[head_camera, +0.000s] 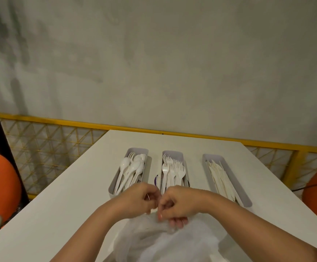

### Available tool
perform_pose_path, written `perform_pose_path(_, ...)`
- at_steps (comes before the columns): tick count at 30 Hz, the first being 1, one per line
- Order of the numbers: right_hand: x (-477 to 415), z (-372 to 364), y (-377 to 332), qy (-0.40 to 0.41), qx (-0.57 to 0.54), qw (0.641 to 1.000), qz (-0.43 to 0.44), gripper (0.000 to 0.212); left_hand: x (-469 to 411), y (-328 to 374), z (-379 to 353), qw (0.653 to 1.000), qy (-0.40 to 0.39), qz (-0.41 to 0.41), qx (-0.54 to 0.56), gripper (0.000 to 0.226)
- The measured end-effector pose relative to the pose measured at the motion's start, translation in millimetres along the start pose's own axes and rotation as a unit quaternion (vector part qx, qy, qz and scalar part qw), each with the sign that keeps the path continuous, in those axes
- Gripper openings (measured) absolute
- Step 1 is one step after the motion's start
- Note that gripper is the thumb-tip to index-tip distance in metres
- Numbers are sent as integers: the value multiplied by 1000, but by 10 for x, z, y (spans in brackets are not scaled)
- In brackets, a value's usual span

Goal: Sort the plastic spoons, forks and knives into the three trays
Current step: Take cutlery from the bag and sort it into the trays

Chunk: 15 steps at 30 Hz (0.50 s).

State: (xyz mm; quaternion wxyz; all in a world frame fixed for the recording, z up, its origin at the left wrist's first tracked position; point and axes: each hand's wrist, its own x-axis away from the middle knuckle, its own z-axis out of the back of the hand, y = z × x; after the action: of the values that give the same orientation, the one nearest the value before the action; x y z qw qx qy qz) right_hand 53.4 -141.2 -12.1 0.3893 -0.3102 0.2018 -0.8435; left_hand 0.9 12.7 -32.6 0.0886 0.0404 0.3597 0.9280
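Step in hand: both hands work the neck of the plastic bag (154, 241) at the table's near edge. Left hand (140, 200) and right hand (176, 205) each pinch it, knuckles touching. Tying or untying, can't tell. Just beyond the hands sit the loaded spoon tray (114, 183) left, fork tray (172, 153) middle, knife tray (247, 200) right. Next needs a two-handed pull on the neck; bag contents unclear

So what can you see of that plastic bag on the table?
The plastic bag is thin, see-through and whitish, crumpled and slumped on the white table nearest the person. Its top is gathered into a bunch that the left hand and right hand pinch with curled fingers. Its contents cannot be made out.
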Motion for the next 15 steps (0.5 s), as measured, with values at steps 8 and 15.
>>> perform_pose_path(8, 154, -232, 198, -2, 127, 992, 19, 36, 157, -13, -203, 978, -153, 46, -136, 35)
perform_pose_path(15, 208, -384, 344, 40, 152, 988, 3, 63, 252, -110, -342, 972, -136, 34, -187, 74)
